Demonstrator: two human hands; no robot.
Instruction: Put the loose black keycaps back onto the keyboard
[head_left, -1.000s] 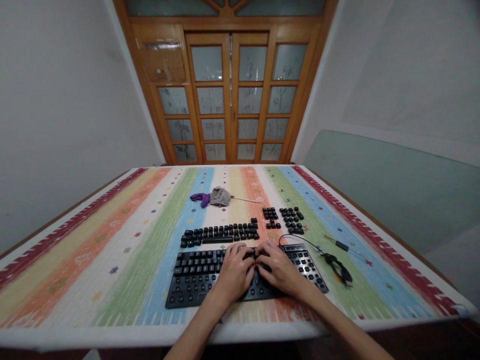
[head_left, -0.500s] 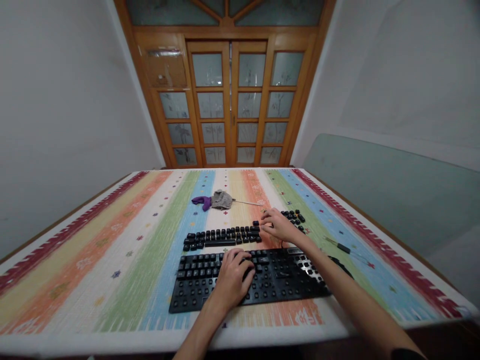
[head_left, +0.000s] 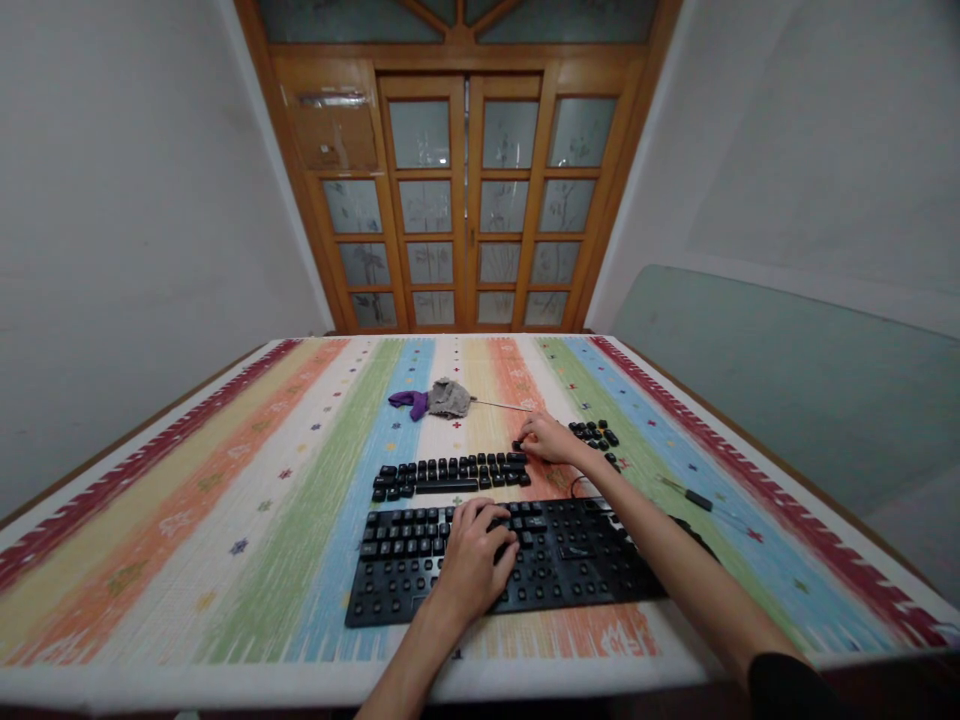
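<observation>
A black keyboard point(head_left: 577, 570) lies near the table's front edge. Its upper left part carries keycaps, while much of the rest shows bare key stems. My left hand point(head_left: 478, 555) rests on its middle, fingers spread and slightly curled over the keys. Behind the keyboard, several loose black keycaps point(head_left: 450, 470) are laid out in rows, with a long space bar point(head_left: 447, 487) in front. My right hand point(head_left: 551, 440) reaches past their right end, its fingertips pinched on a single keycap point(head_left: 517, 445). That keycap is partly hidden by the fingers.
A grey cloth point(head_left: 450, 398) and a purple cloth point(head_left: 409, 402) lie beyond the keycaps, beside a thin rod point(head_left: 502, 405). More loose keycaps point(head_left: 596, 434) sit right of my right hand. A dark-handled tool point(head_left: 697, 499) lies on the striped tablecloth point(head_left: 247, 500) at right.
My right hand has moved slightly left and its fingertips have closed on the single keycap. My left hand stays on the keyboard. The whole view has shifted a little.
</observation>
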